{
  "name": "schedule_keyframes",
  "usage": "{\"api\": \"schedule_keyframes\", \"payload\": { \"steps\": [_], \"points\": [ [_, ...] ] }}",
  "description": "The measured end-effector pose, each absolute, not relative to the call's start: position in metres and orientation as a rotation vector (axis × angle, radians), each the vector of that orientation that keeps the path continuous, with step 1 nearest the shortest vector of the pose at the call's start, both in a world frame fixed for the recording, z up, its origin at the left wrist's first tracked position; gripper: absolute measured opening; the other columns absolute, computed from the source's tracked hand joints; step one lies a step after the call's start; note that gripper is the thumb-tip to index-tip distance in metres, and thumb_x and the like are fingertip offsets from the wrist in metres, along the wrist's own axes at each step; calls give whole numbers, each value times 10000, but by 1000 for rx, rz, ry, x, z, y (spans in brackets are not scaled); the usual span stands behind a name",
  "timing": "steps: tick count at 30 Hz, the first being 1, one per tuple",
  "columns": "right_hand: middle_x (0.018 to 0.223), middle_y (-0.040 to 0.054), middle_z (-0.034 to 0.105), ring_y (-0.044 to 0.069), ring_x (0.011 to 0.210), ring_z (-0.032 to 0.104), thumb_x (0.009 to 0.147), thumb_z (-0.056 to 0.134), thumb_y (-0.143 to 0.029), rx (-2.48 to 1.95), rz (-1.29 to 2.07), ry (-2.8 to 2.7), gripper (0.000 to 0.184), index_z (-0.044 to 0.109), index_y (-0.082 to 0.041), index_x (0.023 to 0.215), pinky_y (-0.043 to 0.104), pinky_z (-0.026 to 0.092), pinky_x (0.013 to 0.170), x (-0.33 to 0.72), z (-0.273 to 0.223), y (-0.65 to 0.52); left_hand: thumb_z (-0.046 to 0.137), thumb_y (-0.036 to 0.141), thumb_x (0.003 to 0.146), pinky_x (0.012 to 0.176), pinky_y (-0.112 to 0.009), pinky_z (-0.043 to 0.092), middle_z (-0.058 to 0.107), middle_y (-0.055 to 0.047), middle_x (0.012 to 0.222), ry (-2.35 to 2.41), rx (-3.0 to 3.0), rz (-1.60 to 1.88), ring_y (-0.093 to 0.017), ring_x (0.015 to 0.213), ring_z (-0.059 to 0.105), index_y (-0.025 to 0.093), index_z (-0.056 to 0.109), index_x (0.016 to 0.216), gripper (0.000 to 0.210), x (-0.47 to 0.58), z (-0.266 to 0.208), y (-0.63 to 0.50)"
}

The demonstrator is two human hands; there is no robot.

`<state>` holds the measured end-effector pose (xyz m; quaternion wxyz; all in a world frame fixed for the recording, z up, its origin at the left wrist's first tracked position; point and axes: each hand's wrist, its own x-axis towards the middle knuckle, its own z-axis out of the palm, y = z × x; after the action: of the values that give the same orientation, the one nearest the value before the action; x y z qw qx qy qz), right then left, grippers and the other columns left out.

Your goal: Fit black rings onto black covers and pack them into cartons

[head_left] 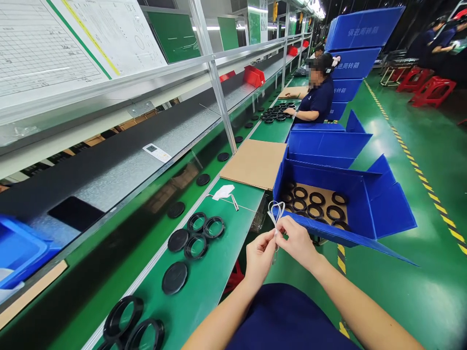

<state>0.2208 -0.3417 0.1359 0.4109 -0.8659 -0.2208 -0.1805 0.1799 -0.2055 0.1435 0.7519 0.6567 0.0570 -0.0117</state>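
Both of my hands are raised in front of me, just off the right edge of the green workbench (233, 233). My left hand (260, 255) pinches a thin white cord (275, 221) between thumb and fingers. Right beside it, my right hand (296, 238) is also closed on the cord, with the fingertips of both hands almost touching. Loops of the cord stick up above the fingers, and a short length hangs below. The part between my fingertips is hidden. On the bench to the left lie black discs (175, 278) and black rings (222, 227).
An open blue box (324, 170) holding several black rings stands to the right. A cardboard sheet (255, 163), a white scrap (223, 192) and a small slim tool (234, 202) lie on the bench. Discs line the green strip (186, 194). A co-worker (315, 97) sits farther along.
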Motion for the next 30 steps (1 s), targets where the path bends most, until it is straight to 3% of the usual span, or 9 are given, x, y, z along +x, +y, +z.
{"api": "schedule_keyframes", "payload": {
  "steps": [3,10,18,26,30],
  "points": [
    [764,-12,512,142,683,516,819,508,-106,-2055,-364,-483,128,460,-225,811,271,439,617,220,136,-341,756,361,776,820,-317,545,757,-88,931,124,1378,-84,-212,903,681,171,758,1020,310,181,146,-203],
    [835,19,621,158,743,590,905,540,-213,-1856,-170,-427,28,569,-213,903,319,504,709,215,142,-343,768,362,768,655,-258,522,712,-55,742,145,1357,-46,-142,673,623,131,747,925,281,191,154,-199],
    [890,32,683,167,803,633,940,550,-312,-1744,6,-409,147,649,-205,915,318,539,747,219,159,-352,790,394,737,555,-225,472,680,-37,709,177,1410,-30,-131,622,604,138,719,866,296,197,159,-199],
    [937,36,674,158,790,649,909,625,-324,-1676,-107,-365,138,657,-212,983,313,568,753,210,150,-338,788,410,736,539,-216,434,645,-1,649,243,1400,4,-92,550,528,140,670,822,308,201,164,-202],
    [924,43,685,163,809,665,944,573,-292,-1608,-154,-358,133,663,-216,1006,319,584,766,211,144,-338,788,387,741,546,-216,440,658,-14,652,242,1338,-10,-107,583,564,138,663,830,293,204,167,-202]
  ]
}}
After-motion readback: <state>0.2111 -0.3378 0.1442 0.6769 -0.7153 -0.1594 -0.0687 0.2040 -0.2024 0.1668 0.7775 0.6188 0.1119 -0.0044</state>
